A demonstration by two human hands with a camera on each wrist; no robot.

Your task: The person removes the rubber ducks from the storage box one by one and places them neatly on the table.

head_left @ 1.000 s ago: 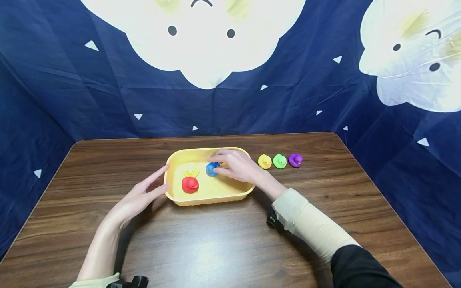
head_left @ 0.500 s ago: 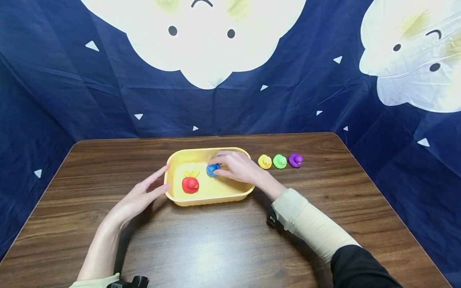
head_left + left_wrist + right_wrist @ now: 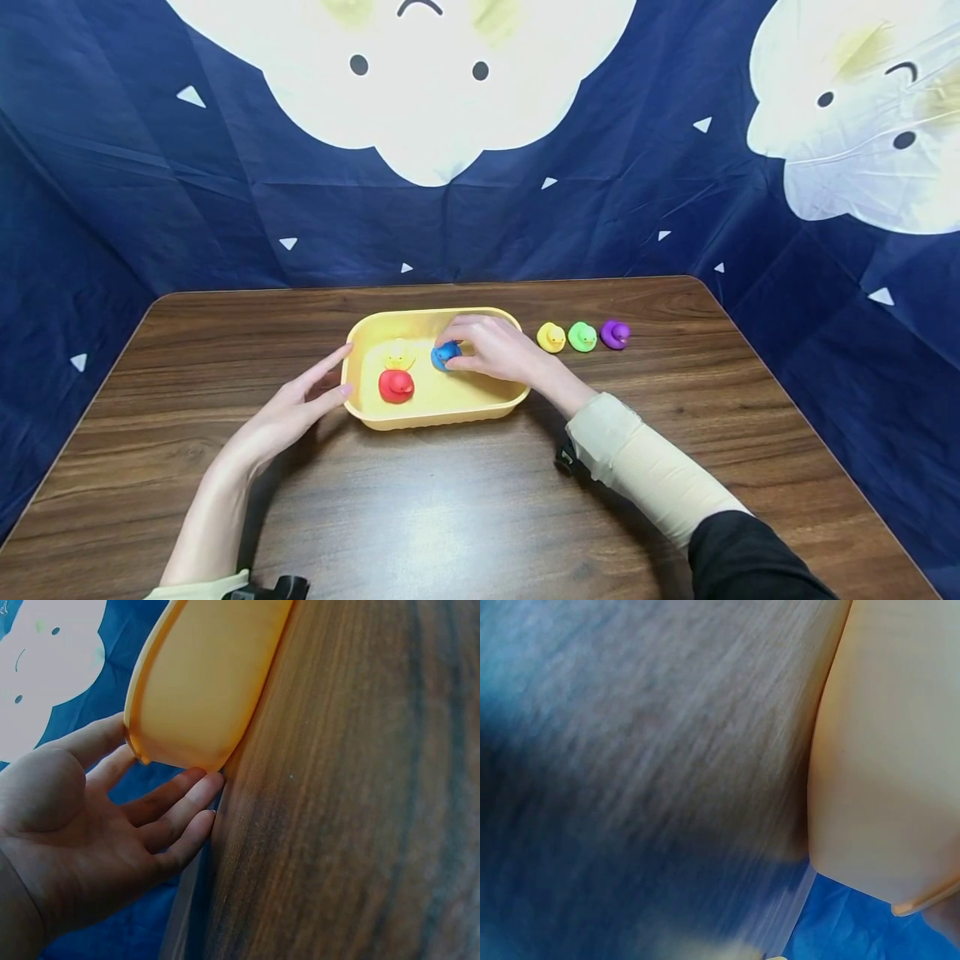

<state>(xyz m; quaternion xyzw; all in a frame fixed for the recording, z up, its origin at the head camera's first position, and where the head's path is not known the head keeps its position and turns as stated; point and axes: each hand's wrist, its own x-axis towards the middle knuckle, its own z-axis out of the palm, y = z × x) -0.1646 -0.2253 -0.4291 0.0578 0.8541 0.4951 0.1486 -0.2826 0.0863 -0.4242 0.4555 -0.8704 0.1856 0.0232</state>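
Note:
A pale yellow plastic tub (image 3: 442,419) sits on the wooden table. My right hand (image 3: 498,346) reaches over its right end and pinches a blue rubber duck (image 3: 446,356) between thumb and fingers. To the left of that duck, a red rubber duck (image 3: 396,387) and a yellow rubber duck (image 3: 399,357) stand inside the tub. With fingers spread, my left hand (image 3: 288,408) touches the tub's left end. The left wrist view has this hand (image 3: 97,825) with its fingertips against the tub wall (image 3: 202,682). In the right wrist view, the tub's outside (image 3: 885,765) hides most of my right hand.
Just right of the tub, another yellow duck (image 3: 551,337), a green duck (image 3: 582,337) and a purple duck (image 3: 616,335) stand in a row on the table (image 3: 360,517). A dark blue cloth (image 3: 480,225) with clouds hangs behind the table and at its sides.
Held by my right hand, the blue duck has shifted very slightly right and nearer and appears a little turned. My left hand and the tub have stayed in place.

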